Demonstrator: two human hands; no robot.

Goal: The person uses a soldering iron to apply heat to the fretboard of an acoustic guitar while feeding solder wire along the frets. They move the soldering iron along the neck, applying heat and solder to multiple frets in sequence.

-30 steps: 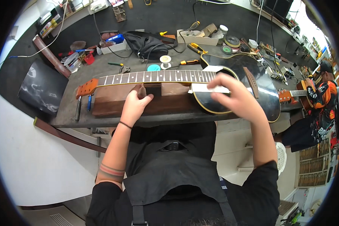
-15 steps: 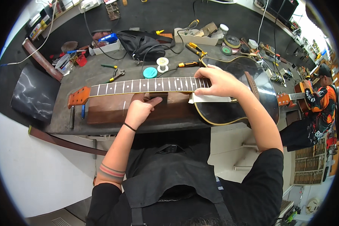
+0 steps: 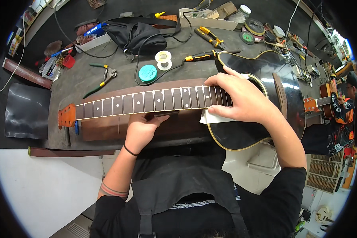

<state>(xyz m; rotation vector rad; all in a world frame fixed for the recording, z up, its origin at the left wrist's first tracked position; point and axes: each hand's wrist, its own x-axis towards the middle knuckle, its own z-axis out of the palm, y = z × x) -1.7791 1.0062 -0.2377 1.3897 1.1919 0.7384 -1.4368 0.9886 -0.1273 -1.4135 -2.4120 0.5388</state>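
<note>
I see left hand [image 3: 141,129] gripping guitar neck [image 3: 146,102] underside | right hand [image 3: 242,99] flat, released, fingers on fretboard end above white paper [image 3: 212,118] | tabletop [image 3: 71,85] beyond.

- guitar [image 3: 210,99] lies flat across the bench [image 3: 79,79], headstock at 9 o'clock
- pliers [image 3: 103,77], tape roll [image 3: 148,73], solder spool [image 3: 163,59] sit behind the neck, 12 o'clock side
- bag [image 3: 137,35] further back
</note>
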